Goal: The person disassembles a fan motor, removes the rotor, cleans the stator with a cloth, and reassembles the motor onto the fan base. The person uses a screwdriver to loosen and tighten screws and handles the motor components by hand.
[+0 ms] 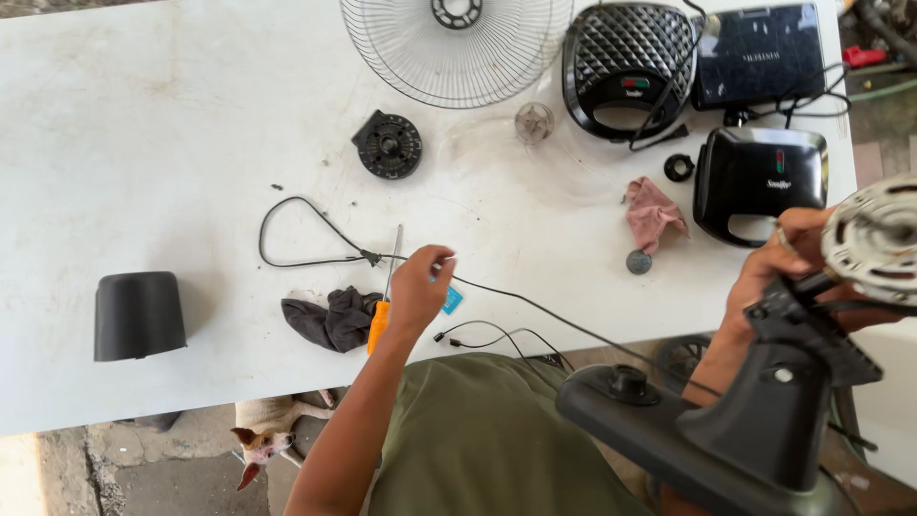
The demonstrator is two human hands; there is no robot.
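My left hand (417, 284) reaches over the white table (172, 143) and pinches a thin black cord (535, 308) beside a small blue tag (452, 300). Just left of it lies an orange-handled screwdriver (384, 304). My right hand (778, 263) grips a fan's motor head, with the silver motor (877, 239) on a black neck and stand base (735, 420) held up near me at the right. The black cord runs from a loop (296, 234) on the table toward the stand.
On the table: a wire fan guard (449, 57), a clear fan blade (535, 124), a black round hub (389, 145), a black motor cover (139, 315), a dark rag (330, 320), a pink rag (652, 212), three black sandwich makers (759, 172). A dog (263, 440) lies underneath.
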